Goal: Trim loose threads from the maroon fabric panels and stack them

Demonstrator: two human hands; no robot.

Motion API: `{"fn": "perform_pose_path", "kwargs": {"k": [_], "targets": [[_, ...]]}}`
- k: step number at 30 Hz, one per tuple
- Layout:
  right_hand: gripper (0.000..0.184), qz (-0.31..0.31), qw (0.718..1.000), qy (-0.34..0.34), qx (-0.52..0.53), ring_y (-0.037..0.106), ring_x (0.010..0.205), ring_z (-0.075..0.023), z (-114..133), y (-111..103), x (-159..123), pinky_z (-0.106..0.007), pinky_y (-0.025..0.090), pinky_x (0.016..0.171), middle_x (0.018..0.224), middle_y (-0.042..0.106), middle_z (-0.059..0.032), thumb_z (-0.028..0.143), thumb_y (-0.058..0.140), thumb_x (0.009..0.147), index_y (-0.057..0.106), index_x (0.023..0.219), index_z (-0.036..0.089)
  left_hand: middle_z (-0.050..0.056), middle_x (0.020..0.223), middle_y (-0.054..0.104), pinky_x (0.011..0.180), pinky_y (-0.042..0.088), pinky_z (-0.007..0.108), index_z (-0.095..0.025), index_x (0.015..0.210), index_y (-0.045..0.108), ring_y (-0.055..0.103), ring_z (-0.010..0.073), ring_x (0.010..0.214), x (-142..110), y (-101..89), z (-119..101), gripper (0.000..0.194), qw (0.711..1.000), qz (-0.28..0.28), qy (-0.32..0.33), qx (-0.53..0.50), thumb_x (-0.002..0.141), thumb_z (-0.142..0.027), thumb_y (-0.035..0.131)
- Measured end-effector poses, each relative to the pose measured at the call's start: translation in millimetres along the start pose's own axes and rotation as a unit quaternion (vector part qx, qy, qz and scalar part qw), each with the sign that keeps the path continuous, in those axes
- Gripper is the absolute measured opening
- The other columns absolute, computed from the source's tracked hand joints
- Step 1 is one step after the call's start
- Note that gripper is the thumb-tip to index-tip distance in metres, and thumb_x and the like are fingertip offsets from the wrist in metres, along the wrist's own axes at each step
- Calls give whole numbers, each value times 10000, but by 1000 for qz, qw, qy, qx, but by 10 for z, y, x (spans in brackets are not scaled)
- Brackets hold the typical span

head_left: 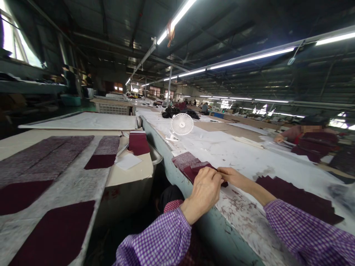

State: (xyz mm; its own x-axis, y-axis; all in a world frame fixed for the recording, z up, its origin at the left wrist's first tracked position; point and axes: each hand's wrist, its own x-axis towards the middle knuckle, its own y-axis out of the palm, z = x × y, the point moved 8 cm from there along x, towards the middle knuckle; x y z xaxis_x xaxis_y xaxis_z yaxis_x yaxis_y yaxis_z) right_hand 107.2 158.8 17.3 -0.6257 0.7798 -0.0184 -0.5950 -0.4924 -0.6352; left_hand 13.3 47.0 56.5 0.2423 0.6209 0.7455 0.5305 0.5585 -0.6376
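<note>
A small stack of maroon and grey-flecked fabric pieces [190,166] lies at the near edge of the long white-topped table. My left hand [204,189] is closed over its right end, with the fingers curled and the thumb hidden. From the other side, my right hand [232,177] pinches the same end, and its fingertips meet the left ones. What lies right between the fingertips is partly covered. To the right of my right forearm is a fanned pile of dark maroon fabric pieces [299,197].
A white fan [181,124] stands farther up the table [213,144], before a dark heap of cloth [174,111]. On the left, a lower surface carries cut maroon pieces [55,229] and a folded maroon bundle [138,143]. Across the table, a person [296,135] handles maroon cloth.
</note>
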Motion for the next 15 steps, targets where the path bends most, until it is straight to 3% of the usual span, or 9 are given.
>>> {"fn": "perform_pose_path", "kwargs": {"k": [5, 11, 15], "targets": [[408, -29, 999, -1, 16, 430, 531, -111, -8, 38, 19, -246, 316, 485, 601, 472, 39, 589, 530, 771, 500, 799, 183, 90, 850, 578, 822, 434, 396, -157, 836, 605, 514, 241, 872, -13, 352, 129, 143, 991, 121, -33, 53, 823, -131, 464], [365, -67, 993, -79, -64, 509, 693, -154, 326, 86, -3, -288, 409, 626, 761, 584, -15, 539, 470, 838, 572, 865, 190, 98, 923, 588, 815, 448, 379, -156, 854, 627, 509, 242, 912, -42, 372, 167, 211, 990, 123, -47, 58, 794, -54, 452], [375, -73, 992, -77, -72, 485, 647, -142, 312, 86, 14, -281, 400, 609, 684, 547, 5, 537, 454, 847, 553, 763, 185, 68, 870, 573, 768, 450, 360, -166, 803, 609, 504, 216, 839, -87, 256, 179, 179, 992, 104, -58, 37, 862, -126, 444]]}}
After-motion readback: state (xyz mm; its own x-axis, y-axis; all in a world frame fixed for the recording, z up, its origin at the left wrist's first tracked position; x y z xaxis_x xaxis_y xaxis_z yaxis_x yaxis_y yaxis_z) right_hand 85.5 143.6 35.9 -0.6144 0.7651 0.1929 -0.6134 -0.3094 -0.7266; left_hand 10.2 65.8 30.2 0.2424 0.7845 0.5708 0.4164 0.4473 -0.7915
